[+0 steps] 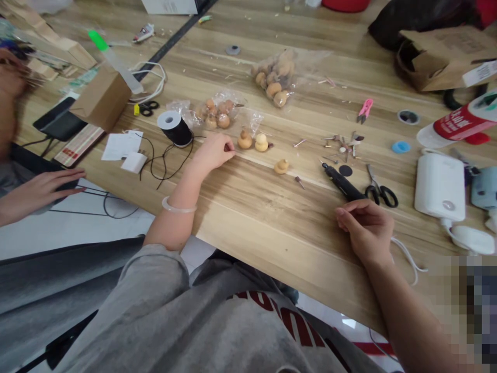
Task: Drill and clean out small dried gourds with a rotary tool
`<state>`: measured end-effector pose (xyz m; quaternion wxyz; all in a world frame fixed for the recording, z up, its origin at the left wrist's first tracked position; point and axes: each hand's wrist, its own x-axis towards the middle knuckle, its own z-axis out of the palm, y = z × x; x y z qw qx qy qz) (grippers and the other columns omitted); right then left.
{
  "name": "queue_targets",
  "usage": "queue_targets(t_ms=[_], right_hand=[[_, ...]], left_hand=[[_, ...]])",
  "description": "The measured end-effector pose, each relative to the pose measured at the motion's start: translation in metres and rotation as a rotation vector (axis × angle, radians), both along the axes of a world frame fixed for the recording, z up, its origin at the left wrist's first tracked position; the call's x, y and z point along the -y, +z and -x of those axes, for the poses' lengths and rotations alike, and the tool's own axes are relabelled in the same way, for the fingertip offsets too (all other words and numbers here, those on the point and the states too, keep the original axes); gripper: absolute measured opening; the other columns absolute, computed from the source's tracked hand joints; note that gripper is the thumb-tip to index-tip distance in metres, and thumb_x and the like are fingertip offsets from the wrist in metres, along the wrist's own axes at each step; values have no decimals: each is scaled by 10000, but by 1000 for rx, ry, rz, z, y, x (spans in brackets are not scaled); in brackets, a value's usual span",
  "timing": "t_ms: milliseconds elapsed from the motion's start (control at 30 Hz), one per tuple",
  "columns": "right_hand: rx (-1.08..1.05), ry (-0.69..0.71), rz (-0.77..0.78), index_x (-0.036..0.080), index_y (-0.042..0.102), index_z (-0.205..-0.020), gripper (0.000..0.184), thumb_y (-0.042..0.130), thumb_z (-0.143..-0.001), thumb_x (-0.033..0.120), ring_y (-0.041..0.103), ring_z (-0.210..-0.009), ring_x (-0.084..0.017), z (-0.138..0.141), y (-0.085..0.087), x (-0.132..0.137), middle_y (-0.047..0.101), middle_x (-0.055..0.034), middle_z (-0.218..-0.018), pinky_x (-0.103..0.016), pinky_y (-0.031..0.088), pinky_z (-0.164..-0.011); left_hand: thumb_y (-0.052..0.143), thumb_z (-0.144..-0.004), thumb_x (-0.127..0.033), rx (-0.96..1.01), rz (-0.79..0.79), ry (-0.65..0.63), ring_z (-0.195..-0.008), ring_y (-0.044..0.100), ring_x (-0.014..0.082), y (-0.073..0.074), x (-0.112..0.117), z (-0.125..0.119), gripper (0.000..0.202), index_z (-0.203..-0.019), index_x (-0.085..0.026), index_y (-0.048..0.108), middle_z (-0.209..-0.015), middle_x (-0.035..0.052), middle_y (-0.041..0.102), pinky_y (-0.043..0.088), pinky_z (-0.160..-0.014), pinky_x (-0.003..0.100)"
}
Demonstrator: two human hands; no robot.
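My left hand point(215, 153) rests near the table's front edge with its fingers curled in. Whether it holds anything small is hidden. Just right of it stand two small gourds, one brown point(244, 140) and one paler point(261, 143). Another small gourd point(281, 166) lies on its side between my hands. My right hand point(367, 228) is closed, thumb against the bent forefinger, with nothing showing between them. Directly beyond it lies a black rotary tool point(341, 182), its rear end hidden behind the fingers. A loose grinding bit point(299, 182) lies left of the tool.
Scissors point(380, 190), scattered bits point(345, 145) and a white power bank point(440, 185) are at right. Bagged gourds point(274, 77) lie farther back. A black cord spool point(174, 129) stands at left, past which is another person's hand point(42, 191).
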<state>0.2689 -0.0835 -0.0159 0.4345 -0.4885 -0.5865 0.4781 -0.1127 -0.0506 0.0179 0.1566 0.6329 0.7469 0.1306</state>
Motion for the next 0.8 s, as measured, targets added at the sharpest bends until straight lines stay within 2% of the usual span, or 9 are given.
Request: queue_targets(t_ms=[233, 367, 567, 700, 800], right_hand=[[4, -2, -4, 201, 619, -685, 232, 821, -725, 307, 475, -433, -93, -1, 0, -1, 562, 33, -520, -224, 357, -399], [23, -14, -4, 202, 614, -686, 251, 818, -729, 341, 459, -422, -93, 0, 3, -1, 553, 32, -507, -224, 349, -394], [18, -15, -12, 198, 605, -687, 269, 809, -737, 365, 445, -406, -85, 1, 4, -2, 535, 39, -490, -212, 345, -383], [28, -19, -21, 199, 609, -689, 278, 820, -722, 376, 450, -420, -91, 1, 2, -3, 541, 32, -503, -219, 349, -386], [31, -20, -20, 200, 612, -686, 266, 813, -731, 368, 454, -430, -92, 1, 2, -4, 549, 27, -515, -222, 354, -397]], left_hand=[[672, -758, -269, -15, -1, -5, -807, 647, 183, 4, 2, 1, 142, -813, -141, 700, -840, 58, 710, 498, -831, 321], [670, -763, -316, -27, 4, 3, -830, 650, 185, 9, 3, 1, 170, -809, -156, 704, -834, 49, 710, 495, -875, 326], [614, -806, -392, -59, 0, -3, -853, 660, 213, 18, 7, 15, 249, -817, -174, 734, -838, 72, 728, 499, -897, 344], [596, -816, -373, -45, -15, 37, -887, 671, 205, 25, 11, 22, 251, -905, -191, 744, -917, 65, 751, 506, -911, 326], [610, -797, -326, -28, 34, 42, -889, 686, 215, 28, 13, 20, 228, -915, -186, 746, -917, 67, 756, 518, -908, 332]])
